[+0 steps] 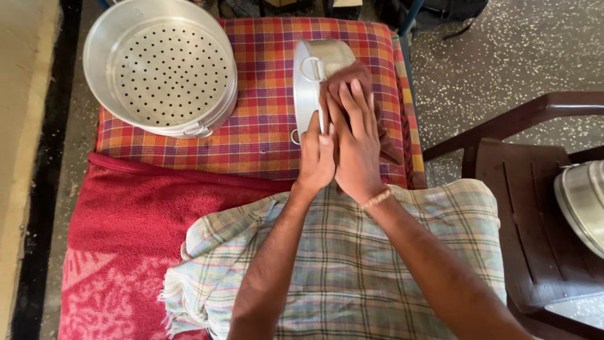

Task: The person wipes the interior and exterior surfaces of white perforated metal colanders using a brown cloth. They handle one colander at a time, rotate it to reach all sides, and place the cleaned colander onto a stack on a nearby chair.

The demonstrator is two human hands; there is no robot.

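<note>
Head view looks straight down on a metal pot (314, 75) held on its side over a checked orange and red cloth (264, 119), its round rim facing left and a small loop handle showing on its upper wall. A dark brown rag (352, 79) is pressed against the pot's outer wall. The right hand (357, 148) lies flat over that rag, fingers stretched out and close together, a thin band at the wrist. The left hand (316, 160) is closed on the pot's rim, thumb laid along the edge, so both hands sit touching side by side, clamped on pot and rag.

Well apart to the left, on the same checked cloth, stands a perforated metal steamer pan (160, 66), its holed bottom facing up. Nearer the person, a red towel (119, 239) spreads out below the checked cloth. A pale plaid wrap (352, 264) covers the person's lap under both forearms. To the right stands a dark wooden chair (528, 208) on speckled floor, with another metal vessel (582, 201) resting on its seat at the frame edge.
</note>
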